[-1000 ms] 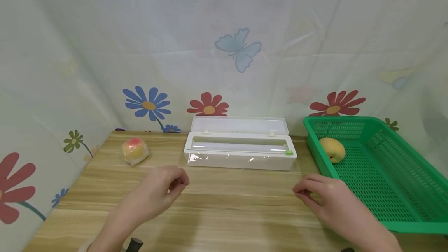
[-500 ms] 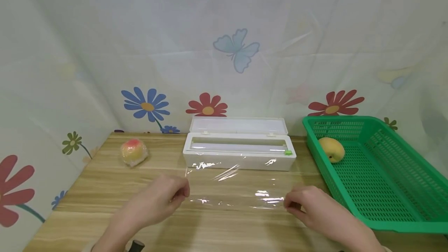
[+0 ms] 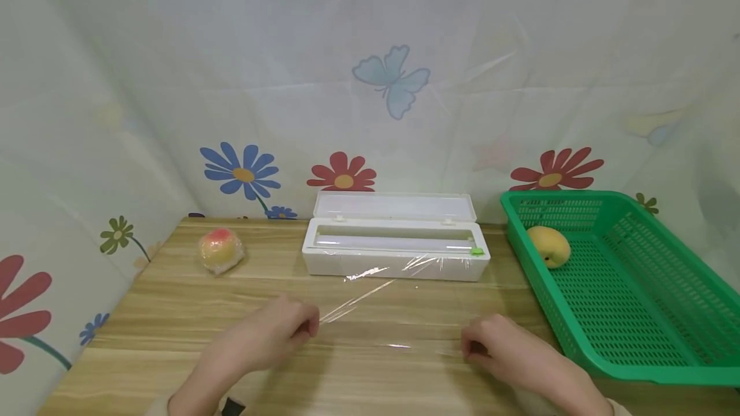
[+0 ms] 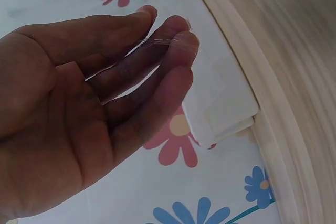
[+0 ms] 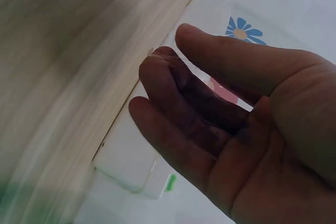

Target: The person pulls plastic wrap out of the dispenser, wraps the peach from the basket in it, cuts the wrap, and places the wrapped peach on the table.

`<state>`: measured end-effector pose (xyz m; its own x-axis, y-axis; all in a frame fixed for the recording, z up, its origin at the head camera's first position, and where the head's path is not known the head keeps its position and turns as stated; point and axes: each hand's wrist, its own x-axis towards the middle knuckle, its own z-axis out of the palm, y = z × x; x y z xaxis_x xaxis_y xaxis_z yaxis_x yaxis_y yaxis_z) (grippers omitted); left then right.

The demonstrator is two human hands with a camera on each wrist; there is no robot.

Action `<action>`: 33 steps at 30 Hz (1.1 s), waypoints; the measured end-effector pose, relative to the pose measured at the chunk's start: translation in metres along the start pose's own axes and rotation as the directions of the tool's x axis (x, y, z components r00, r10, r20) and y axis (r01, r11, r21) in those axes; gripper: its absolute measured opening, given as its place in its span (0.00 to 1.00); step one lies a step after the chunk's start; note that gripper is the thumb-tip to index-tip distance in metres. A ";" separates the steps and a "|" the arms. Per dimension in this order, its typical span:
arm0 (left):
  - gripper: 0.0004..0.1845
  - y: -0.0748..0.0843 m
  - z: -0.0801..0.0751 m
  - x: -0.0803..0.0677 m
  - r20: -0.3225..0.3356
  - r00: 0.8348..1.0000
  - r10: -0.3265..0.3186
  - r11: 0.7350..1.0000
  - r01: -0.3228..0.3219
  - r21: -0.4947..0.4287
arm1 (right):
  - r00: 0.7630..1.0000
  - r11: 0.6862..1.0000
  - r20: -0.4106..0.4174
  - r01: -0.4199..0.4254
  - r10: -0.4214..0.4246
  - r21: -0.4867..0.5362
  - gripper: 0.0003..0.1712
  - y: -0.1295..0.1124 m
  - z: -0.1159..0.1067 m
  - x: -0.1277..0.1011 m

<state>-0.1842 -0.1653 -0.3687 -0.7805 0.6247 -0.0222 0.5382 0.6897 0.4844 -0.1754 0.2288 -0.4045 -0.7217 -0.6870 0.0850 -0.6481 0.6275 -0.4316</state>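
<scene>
Both hands are low over the near part of the wooden desk [image 3: 173, 300], knuckles up, each pinching a corner of a sheet of clear cling film [image 3: 384, 316] that's stretched out from the white dispenser box [image 3: 396, 255]. The left hand [image 3: 268, 336] has its thumb pressed against the fingertips [image 4: 176, 38], and in the left wrist view you can see a thin edge of film caught right there, other fingers loosely curved. The right hand [image 3: 503, 355] does the same thing on the other side, thumb meeting its curled fingers [image 5: 163, 72], though the film itself is hard to make out in the right wrist view. The sheet sits between the two hands and runs back to the box, whose lid is flipped open at the far side of the desk. A wrapped reddish-yellow fruit [image 3: 221, 250] sits off to the left, and a yellow fruit [image 3: 548, 246] lies in the green basket [image 3: 636, 313] on the right.
</scene>
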 end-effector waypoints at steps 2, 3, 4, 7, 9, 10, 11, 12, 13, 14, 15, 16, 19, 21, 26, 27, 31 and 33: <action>0.11 -0.001 0.003 0.001 0.004 1.000 0.015 1.000 -0.015 0.005 | 1.000 1.000 0.013 -0.004 0.005 -0.012 0.18 0.001 0.001 -0.001; 0.11 -0.001 0.004 0.001 0.006 1.000 0.020 1.000 -0.020 0.007 | 1.000 1.000 0.022 -0.011 0.011 -0.017 0.18 0.001 0.001 -0.001; 0.12 -0.002 0.006 0.002 0.007 1.000 0.029 0.999 -0.029 0.013 | 0.999 1.000 0.032 -0.020 0.021 -0.022 0.18 0.002 0.001 -0.002; 0.13 -0.003 0.010 0.004 0.016 0.998 0.053 0.998 -0.053 0.023 | 0.996 0.998 0.066 -0.059 0.061 -0.034 0.17 0.002 0.002 -0.003; 0.13 -0.003 0.013 0.005 0.027 0.998 0.060 0.998 -0.061 0.033 | 0.994 0.996 0.082 -0.072 0.076 -0.049 0.16 0.001 0.002 -0.004; 0.13 -0.003 0.014 0.005 0.033 0.997 0.064 0.997 -0.065 0.040 | 0.993 0.995 0.088 -0.078 0.083 -0.057 0.16 0.001 0.002 -0.004; 0.13 -0.004 0.016 0.006 0.041 0.997 0.064 0.997 -0.066 0.042 | 0.992 0.995 0.097 -0.080 0.086 -0.067 0.15 0.000 0.002 -0.005; 0.13 -0.004 0.017 0.007 0.050 0.997 0.063 0.997 -0.065 0.045 | 0.991 0.994 0.106 -0.080 0.087 -0.073 0.14 -0.001 0.002 -0.005; 0.13 -0.004 0.018 0.007 0.060 0.996 0.061 0.997 -0.064 0.050 | 0.990 0.994 0.113 -0.072 0.080 -0.081 0.12 -0.001 0.002 -0.006; 0.13 -0.005 0.020 0.007 0.070 0.996 0.057 0.996 -0.062 0.060 | 0.991 0.994 0.116 -0.059 0.070 -0.090 0.12 -0.002 0.002 -0.007; 0.13 -0.005 0.021 0.008 0.080 0.995 0.055 0.996 -0.060 0.066 | 0.991 0.994 0.117 -0.052 0.063 -0.096 0.11 -0.003 0.003 -0.008; 0.14 -0.005 0.022 0.008 0.089 0.995 0.050 0.996 -0.056 0.074 | 0.992 0.993 0.111 -0.040 0.052 -0.107 0.10 -0.004 0.003 -0.008; 0.15 -0.005 0.025 0.008 0.107 0.994 0.034 0.994 -0.045 0.096 | 0.996 0.989 0.080 -0.012 0.024 -0.145 0.10 -0.006 0.005 -0.009; 0.15 -0.005 0.026 0.009 0.109 0.994 0.027 0.994 -0.038 0.100 | 0.997 0.987 0.071 -0.022 0.034 -0.162 0.10 -0.008 0.005 -0.010; 0.12 -0.005 0.026 0.009 0.108 0.994 0.003 0.995 -0.014 0.102 | 0.987 0.988 0.124 -0.088 0.104 -0.128 0.15 -0.012 0.004 -0.011; 0.12 -0.005 0.026 0.009 0.106 0.994 -0.001 0.994 -0.011 0.107 | 0.984 0.988 0.133 -0.099 0.114 -0.120 0.16 -0.012 0.004 -0.011; 0.12 -0.004 0.025 0.008 0.125 0.992 -0.020 0.995 0.007 0.101 | 0.974 0.985 0.159 -0.147 0.160 -0.095 0.17 -0.014 0.003 -0.012; 0.12 -0.003 0.025 0.007 0.139 0.990 -0.026 0.996 0.014 0.088 | 0.972 0.981 0.158 -0.161 0.177 -0.105 0.17 -0.015 0.002 -0.014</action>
<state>-0.1833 -0.1535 -0.3918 -0.7425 0.6514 -0.1562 0.5535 0.7279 0.4048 -0.1550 0.2280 -0.4013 -0.7771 -0.6146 -0.1355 -0.5451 0.7649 -0.3433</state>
